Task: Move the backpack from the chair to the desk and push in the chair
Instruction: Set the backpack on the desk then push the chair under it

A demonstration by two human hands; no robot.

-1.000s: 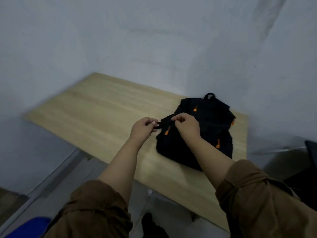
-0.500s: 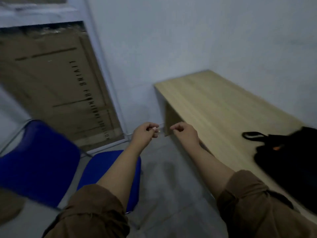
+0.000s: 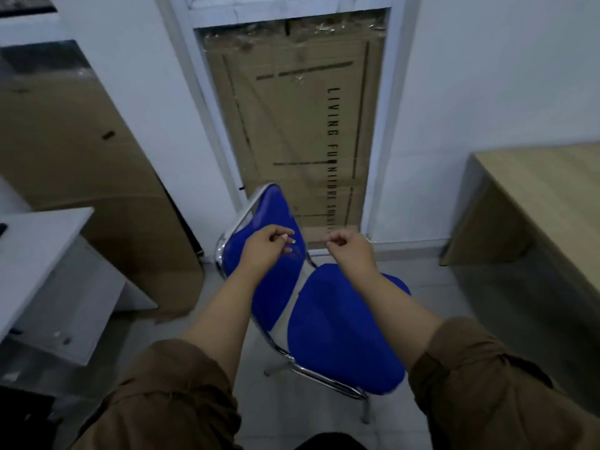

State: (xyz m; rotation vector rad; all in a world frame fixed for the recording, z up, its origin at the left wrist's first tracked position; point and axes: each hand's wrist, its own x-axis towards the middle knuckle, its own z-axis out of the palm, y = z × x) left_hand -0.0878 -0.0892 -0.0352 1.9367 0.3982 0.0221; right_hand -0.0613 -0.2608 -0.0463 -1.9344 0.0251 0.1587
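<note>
- Below the head camera, a blue chair with a chrome frame is seen on the grey floor, its seat bare and its backrest turned toward the left.
- Both forearms are held out over the chair; the left hand is loosely curled in front of the backrest, fingers drawn together on nothing, and whether it touches the backrest cannot be told.
- The right hand is likewise curled shut and empty, held above the far edge of the seat, apart from the left hand.
- At the right edge, a corner of the wooden desk is seen, well apart from the chair, with bare floor between them.
- The backpack is not seen in this view.
- Behind the chair, a large cardboard box printed with black lettering is stood against the wall.
- A second cardboard panel is leaned at the left, beside a white table.
- Rolled brown sleeves are seen at the bottom of the frame.
</note>
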